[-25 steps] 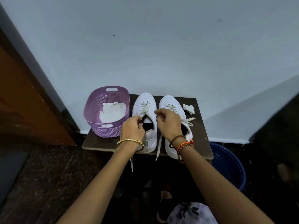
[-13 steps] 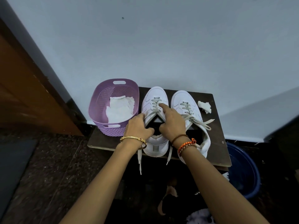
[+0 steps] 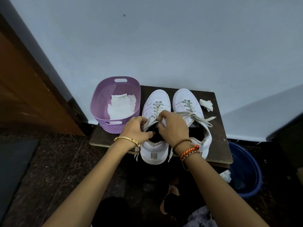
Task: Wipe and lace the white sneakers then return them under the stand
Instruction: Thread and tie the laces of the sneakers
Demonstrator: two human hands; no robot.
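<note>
Two white sneakers stand side by side, toes to the wall, on a dark wooden stand [image 3: 218,145]. Over the left sneaker [image 3: 155,99], both hands work its grey lace [image 3: 156,108]. My left hand [image 3: 136,130] pinches the lace at the shoe's left side, thumb inside the opening. My right hand [image 3: 173,126] grips the lace near the top eyelets. The lace's loose ends hang over the stand's front edge. On the right sneaker [image 3: 185,99], the lace is loosely tied, its ends spread to the right.
A purple perforated basket [image 3: 105,95] with white cloths stands at the stand's left end. A crumpled white wipe [image 3: 207,104] lies at the back right. A blue bucket [image 3: 246,174] sits on the floor to the right. A brown door is at left.
Both hands have drawn together over the left sneaker's tongue, and the lace is pulled tighter across the opening. The view has moved closer and tilted down.
</note>
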